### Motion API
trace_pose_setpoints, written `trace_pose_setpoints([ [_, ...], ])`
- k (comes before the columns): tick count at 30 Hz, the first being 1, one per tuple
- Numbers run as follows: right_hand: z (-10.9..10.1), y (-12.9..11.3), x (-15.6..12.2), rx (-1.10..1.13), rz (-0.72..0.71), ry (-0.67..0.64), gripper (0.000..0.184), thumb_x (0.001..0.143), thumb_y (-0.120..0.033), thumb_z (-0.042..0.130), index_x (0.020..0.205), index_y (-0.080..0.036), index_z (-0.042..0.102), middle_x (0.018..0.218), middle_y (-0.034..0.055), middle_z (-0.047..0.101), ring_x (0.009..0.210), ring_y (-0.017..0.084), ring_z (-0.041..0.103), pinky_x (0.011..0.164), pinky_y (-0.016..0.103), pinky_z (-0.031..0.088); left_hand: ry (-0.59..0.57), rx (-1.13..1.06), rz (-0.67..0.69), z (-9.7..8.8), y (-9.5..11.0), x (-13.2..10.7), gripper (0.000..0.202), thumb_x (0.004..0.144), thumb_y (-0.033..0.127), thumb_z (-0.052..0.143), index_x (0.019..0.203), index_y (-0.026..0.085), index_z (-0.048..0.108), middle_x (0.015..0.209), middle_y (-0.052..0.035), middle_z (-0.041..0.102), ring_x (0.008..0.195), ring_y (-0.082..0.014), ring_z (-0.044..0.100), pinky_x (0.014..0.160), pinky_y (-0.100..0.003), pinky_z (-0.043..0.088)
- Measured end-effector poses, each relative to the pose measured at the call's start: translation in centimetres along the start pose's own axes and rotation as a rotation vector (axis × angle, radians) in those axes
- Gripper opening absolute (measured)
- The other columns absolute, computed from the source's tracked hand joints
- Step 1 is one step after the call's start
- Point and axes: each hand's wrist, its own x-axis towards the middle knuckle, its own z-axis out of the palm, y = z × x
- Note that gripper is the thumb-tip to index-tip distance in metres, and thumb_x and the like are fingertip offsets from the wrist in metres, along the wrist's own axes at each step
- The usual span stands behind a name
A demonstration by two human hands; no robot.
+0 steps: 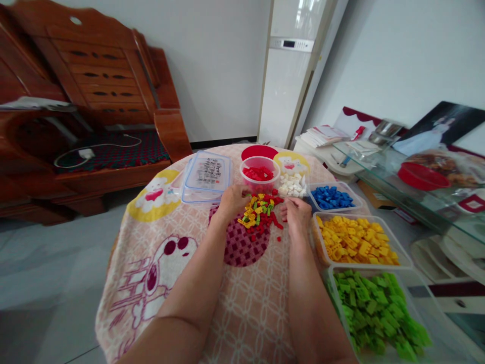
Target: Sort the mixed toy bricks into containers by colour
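Observation:
A mixed pile of small building bricks (259,212), red, yellow and green, lies on the patterned tablecloth between my hands. At the pile's left edge is my left hand (233,202), its fingers bent together by a round tub of red bricks (258,173); what is in them is too small to tell. On the other side, my right hand (298,215) has its fingers curled and closed beside several red bricks and the white bricks (293,185). Whatever its fingertips hold is not clear.
On the right stand clear boxes of blue bricks (331,197), yellow bricks (356,240) and green bricks (379,308). Stacked clear lids (207,174) lie at the back left. A red round lid (259,151) sits behind the tub. Beyond the boxes is a glass shelf (390,177).

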Motion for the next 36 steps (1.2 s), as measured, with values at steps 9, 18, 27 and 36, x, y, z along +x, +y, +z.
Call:
trace_pose_setpoints([
  [9, 0.0, 0.0, 0.0, -0.042, -0.007, -0.001, 0.038, 0.078, -0.038, 0.057, 0.098, -0.014, 0.079, 0.062, 0.0031, 0.071, 0.046, 0.018, 0.062, 0.037, 0.023, 0.044, 0.117, 0.008, 0.172, 2.1, 2.4, 0.1, 0.024, 0.087, 0.017, 0.058, 0.099, 0.02, 0.079, 0.108, -0.0086, 0.077, 0.106, -0.0241, 0.068, 0.103, -0.037, 0.051],
  [18, 0.0, 0.3, 0.3, -0.037, -0.019, 0.009, 0.037, 0.077, -0.037, 0.057, 0.096, -0.014, 0.079, 0.059, 0.0021, 0.07, 0.045, 0.018, 0.062, 0.039, 0.025, 0.047, -0.036, 0.164, 0.182, 4.2, 6.2, 0.6, 0.035, 0.092, 0.017, 0.056, 0.126, 0.011, 0.064, 0.127, -0.0167, 0.068, 0.121, -0.0263, 0.062, 0.108, -0.039, 0.048],
  [27, 0.2, 0.6, 0.4, -0.013, -0.033, -0.003, 0.037, 0.076, -0.039, 0.057, 0.094, -0.014, 0.079, 0.059, 0.0023, 0.07, 0.045, 0.018, 0.062, 0.041, 0.025, 0.047, -0.101, 0.22, 0.166, 5.8, 7.4, 1.7, 0.017, 0.095, 0.02, 0.053, 0.104, 0.013, 0.065, 0.118, -0.015, 0.068, 0.111, -0.0246, 0.064, 0.099, -0.037, 0.05],
  [36, -0.9, -1.7, -0.6, -0.643, -0.181, 0.094, 0.034, 0.088, -0.025, 0.051, 0.101, -0.015, 0.081, 0.097, 0.0152, 0.078, 0.096, 0.026, 0.072, 0.086, 0.032, 0.053, -0.084, 0.349, 0.217, 7.2, 6.4, 1.8, 0.025, 0.1, 0.024, 0.044, 0.112, 0.012, 0.063, 0.115, -0.0157, 0.068, 0.109, -0.0258, 0.064, 0.096, -0.038, 0.05],
])
